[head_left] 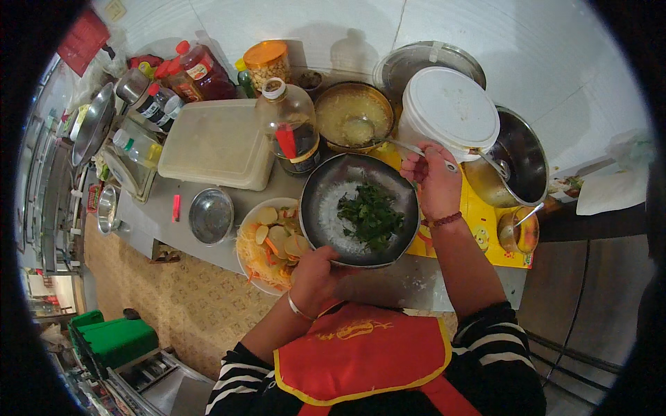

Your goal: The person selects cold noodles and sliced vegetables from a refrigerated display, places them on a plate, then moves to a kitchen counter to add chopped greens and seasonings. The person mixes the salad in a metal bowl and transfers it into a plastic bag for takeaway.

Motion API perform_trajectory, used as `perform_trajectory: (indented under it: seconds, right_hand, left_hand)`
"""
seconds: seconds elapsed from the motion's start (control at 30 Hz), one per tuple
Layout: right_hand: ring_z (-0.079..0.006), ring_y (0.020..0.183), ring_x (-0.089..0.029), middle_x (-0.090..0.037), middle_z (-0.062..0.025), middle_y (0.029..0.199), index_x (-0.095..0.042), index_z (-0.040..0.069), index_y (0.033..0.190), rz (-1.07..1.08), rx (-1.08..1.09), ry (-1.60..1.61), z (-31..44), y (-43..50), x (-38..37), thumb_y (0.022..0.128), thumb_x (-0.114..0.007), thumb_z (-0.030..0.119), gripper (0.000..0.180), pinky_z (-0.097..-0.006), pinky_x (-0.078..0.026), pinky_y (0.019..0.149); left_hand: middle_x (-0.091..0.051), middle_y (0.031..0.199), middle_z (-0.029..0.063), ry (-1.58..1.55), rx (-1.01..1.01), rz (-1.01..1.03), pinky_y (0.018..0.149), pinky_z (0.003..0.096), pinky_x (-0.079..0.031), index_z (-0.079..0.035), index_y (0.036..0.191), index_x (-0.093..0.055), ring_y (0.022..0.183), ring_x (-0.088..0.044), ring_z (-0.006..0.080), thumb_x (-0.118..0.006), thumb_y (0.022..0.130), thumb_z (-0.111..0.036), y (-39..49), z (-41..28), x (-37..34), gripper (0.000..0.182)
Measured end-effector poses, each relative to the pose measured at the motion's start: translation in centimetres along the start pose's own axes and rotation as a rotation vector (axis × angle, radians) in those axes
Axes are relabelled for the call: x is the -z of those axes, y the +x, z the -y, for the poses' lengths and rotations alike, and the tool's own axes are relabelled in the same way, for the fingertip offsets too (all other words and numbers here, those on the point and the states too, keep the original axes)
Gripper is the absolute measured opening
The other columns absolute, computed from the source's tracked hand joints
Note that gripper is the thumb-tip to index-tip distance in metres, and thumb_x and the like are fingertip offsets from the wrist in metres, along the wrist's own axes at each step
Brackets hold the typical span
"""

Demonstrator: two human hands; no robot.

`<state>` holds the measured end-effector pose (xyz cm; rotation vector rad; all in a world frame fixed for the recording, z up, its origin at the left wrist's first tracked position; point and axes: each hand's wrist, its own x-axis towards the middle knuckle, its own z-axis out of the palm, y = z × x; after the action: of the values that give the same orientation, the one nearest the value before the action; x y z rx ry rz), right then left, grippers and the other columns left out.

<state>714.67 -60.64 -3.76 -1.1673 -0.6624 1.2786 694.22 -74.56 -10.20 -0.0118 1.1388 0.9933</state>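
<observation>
My left hand (316,275) grips the near rim of a dark metal bowl (325,208), which holds chopped green herbs (370,216) over a whitish layer. With my right hand (434,179) I hold the handle of a metal ladle (360,130); its head rests in a brown-rimmed bowl of yellowish, cloudy liquid (346,106), just beyond the metal bowl. Left of the metal bowl, partly under its edge, is a white plate (247,265) with sliced potato (278,242), carrot strips and pale shreds.
A large plastic bottle of dark liquid (289,119) and a lidded plastic box (216,143) stand at the left. A small steel bowl (211,216) sits nearer. To the right are a white lidded bucket (450,109), a steel pot (481,184) and a glass jar (510,234) with a spoon.
</observation>
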Motion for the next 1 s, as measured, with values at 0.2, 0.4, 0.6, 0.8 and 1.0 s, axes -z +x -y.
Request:
perform_trajectory:
  seconds: [0.2, 0.4, 0.6, 0.8, 1.0]
  right_hand:
    - [-0.0212, 0.071, -0.066, -0.066, -0.0130, 0.084, -0.060, -0.002, 0.110, -0.024, 0.077, 0.064, 1.6, -1.7, 1.0, 0.098, -0.053, 0.017, 0.023, -0.0338, -0.058, 0.066]
    - [-0.0213, 0.078, -0.066, -0.067, -0.0124, 0.092, -0.056, 0.000, 0.115, 0.072, 0.056, -0.081, 4.7, -6.6, 4.0, 0.100, -0.047, 0.019, 0.026, -0.0366, -0.056, 0.070]
    - [-0.0214, 0.075, -0.062, -0.065, -0.0107, 0.089, -0.067, 0.001, 0.103, 0.745, 0.621, -0.873, 5.7, -10.9, 6.6, 0.089, -0.055, 0.005, 0.019, -0.0313, -0.050, 0.069]
    - [-0.0209, 0.079, -0.063, -0.065, -0.0101, 0.088, -0.067, 0.001, 0.106, 0.609, 0.749, -0.886, 4.4, -8.0, 3.8, 0.089, -0.055, 0.000, 0.021, -0.0313, -0.050, 0.072]
    - [-0.0225, 0.077, -0.065, -0.067, -0.0119, 0.088, -0.067, 0.002, 0.107, 0.383, 0.553, -0.675, -1.8, -2.0, -0.4, 0.092, -0.057, 0.003, 0.018, -0.0322, -0.054, 0.073]
  left_hand:
    - [-0.060, 0.111, 0.0195, -0.002, 0.033, -0.019, 0.078, 0.0505, -0.058, 0.007, 0.114, -0.052, 0.095, -0.063, 0.0369, -0.047, 0.083, -0.005, 0.1, 0.1, 0.0, 0.034]
    - [-0.059, 0.113, 0.0201, -0.036, 0.048, -0.012, 0.081, 0.0512, -0.058, 0.008, 0.117, -0.051, 0.099, -0.062, 0.0368, -0.047, 0.083, -0.004, 0.3, 0.2, 0.6, 0.036]
    - [-0.060, 0.117, 0.0212, -0.055, 0.019, 0.097, 0.082, 0.0527, -0.058, 0.008, 0.121, -0.050, 0.101, -0.063, 0.0381, -0.046, 0.084, -0.002, 0.5, 0.3, 1.2, 0.039]
    - [-0.061, 0.115, 0.0195, 0.028, 0.012, 0.043, 0.080, 0.0534, -0.059, 0.007, 0.122, -0.049, 0.097, -0.064, 0.0384, -0.045, 0.086, -0.003, -0.2, 0.0, 1.3, 0.037]
    - [-0.061, 0.112, 0.0191, -0.008, -0.014, 0.068, 0.084, 0.0513, -0.057, 0.006, 0.118, -0.051, 0.096, -0.064, 0.0370, -0.046, 0.088, -0.004, -0.8, -0.3, 1.1, 0.033]
